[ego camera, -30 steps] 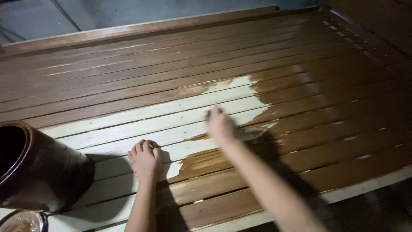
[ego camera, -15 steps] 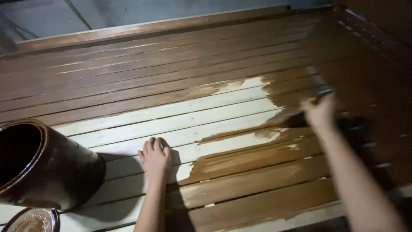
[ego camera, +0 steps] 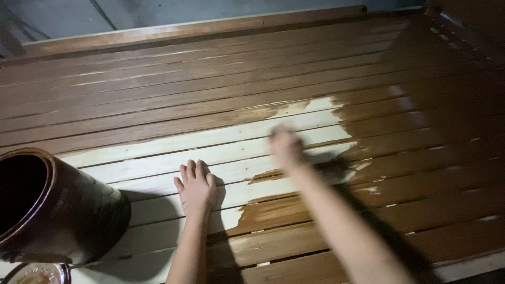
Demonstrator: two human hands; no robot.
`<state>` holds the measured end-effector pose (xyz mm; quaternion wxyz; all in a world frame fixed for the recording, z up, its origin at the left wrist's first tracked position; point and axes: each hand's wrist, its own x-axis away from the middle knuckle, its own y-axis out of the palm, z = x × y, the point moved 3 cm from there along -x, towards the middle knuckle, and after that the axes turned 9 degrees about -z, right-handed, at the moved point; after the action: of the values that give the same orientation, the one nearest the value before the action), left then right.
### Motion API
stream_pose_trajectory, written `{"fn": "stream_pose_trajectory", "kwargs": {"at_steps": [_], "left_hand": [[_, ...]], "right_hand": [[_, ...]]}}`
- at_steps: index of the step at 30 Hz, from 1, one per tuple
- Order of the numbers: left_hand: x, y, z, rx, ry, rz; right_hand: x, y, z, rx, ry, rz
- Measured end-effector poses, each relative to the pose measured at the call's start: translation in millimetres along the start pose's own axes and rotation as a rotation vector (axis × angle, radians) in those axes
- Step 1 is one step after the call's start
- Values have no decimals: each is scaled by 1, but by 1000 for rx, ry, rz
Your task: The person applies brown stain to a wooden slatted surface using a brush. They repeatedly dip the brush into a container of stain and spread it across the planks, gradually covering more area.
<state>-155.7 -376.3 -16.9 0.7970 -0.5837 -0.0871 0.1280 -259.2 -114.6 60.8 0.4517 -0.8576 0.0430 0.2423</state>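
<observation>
Slatted wooden panel (ego camera: pixel 158 152), lying flat under dim light, fills the view; most slats carry a dark brown stain, while a pale bare patch remains at centre left. Left hand (ego camera: pixel 196 186) rests palm down and fingers spread on the bare slats, gripping nothing, apparently bracing the body. Right hand (ego camera: pixel 286 146) is motion-blurred at the ragged border between wet stain and bare wood; it seems closed around a small applicator, but blur hides both the tool and the exact grip, so this cannot be told for certain. Whatever it holds is judged light and probably soft, worked by one hand from above. Freshly coated wood looks glossy and is likely slick and easily marked, so a bracing hand belongs on the bare slats only. Gaps between slats could catch an applicator's edge. Dark round pot (ego camera: pixel 47 210) lies tilted at lower left, mouth open, near the left forearm; it looks heavy and rigid, best taken at the rim. Small open can (ego camera: pixel 37 273) shows just below it, at the frame's edge.
</observation>
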Motion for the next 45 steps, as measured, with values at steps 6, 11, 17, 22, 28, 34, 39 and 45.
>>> {"fn": "stream_pose_trajectory", "kwargs": {"at_steps": [6,11,17,22,28,34,39,45], "left_hand": [[0,0,-1,1,8,28],[1,-1,1,14,-13,18],[2,-5,5,0,-30,7],[3,-3,3,13,-31,11],[-1,3,-1,63,-15,67],[-2,3,-1,10,-38,20],[0,-2,4,-14,-19,9],[-5,-2,8,-52,29,-19]], "right_hand": [[1,67,-29,-445,138,-37],[-9,-25,140,-351,210,219],[-8,-157,250,73,121,363],[-26,-105,170,-361,561,87],[-16,23,-32,107,-44,32],[-12,53,-31,-273,100,-16],[-19,-26,128,-286,113,275],[-17,-147,230,7,330,218]]}}
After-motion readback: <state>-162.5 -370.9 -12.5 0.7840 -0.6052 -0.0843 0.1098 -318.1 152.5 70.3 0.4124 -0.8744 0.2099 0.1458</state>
